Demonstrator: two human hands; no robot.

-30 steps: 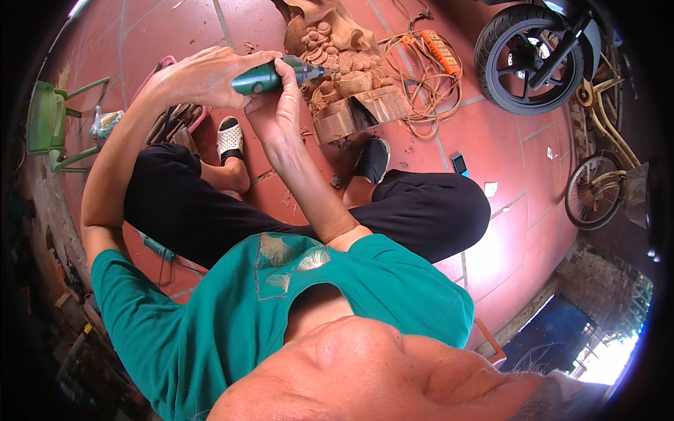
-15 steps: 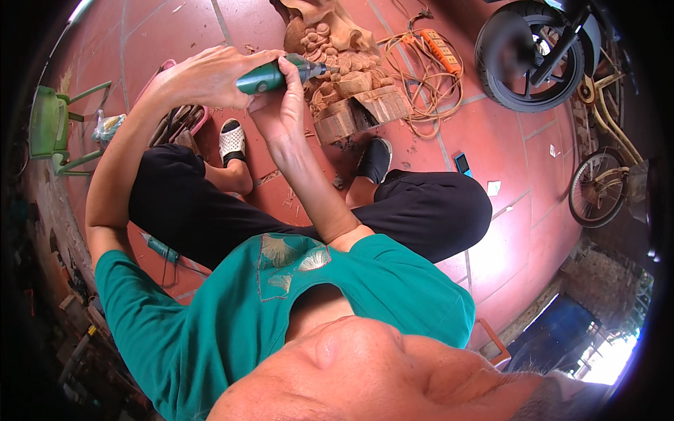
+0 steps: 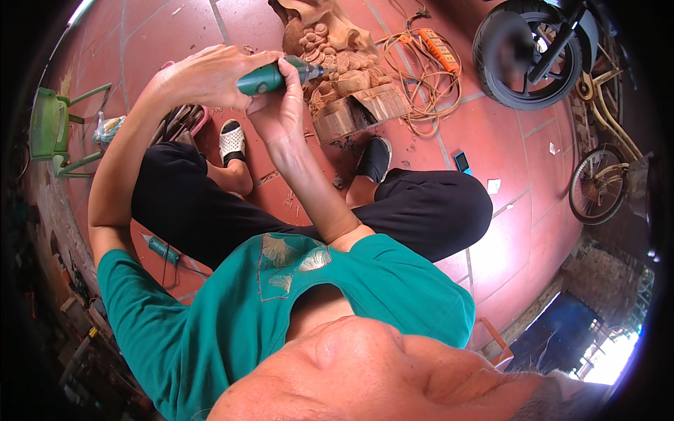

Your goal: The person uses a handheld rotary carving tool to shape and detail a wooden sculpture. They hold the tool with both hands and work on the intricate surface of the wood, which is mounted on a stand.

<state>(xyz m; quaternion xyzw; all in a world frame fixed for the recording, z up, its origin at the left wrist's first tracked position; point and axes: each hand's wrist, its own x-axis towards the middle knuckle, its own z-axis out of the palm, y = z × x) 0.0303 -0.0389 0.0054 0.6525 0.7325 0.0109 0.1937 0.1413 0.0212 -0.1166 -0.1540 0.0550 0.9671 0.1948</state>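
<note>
A green rotary tool (image 3: 261, 80) lies level between my two hands, its dark nose and thin bit pointing right. My left hand (image 3: 210, 76) wraps the tool's rear end, with the thumb and a finger along its body. Around its front part my right hand (image 3: 282, 109) is closed, the thumb raised along the housing. The bit meets the edge of a carved wooden piece (image 3: 354, 84) in the view; whether it touches the wood I cannot tell. Rounded, knobbly shapes cover the carving, and its base is a rough cut block.
Right of the carving lie a coiled orange cord (image 3: 423, 105) and an orange power strip (image 3: 439, 49). A motorbike wheel (image 3: 491, 77) stands farther right. Near my knee is a small blue device (image 3: 462, 162). A green chair (image 3: 50, 123) and another corded green tool (image 3: 161, 248) are left.
</note>
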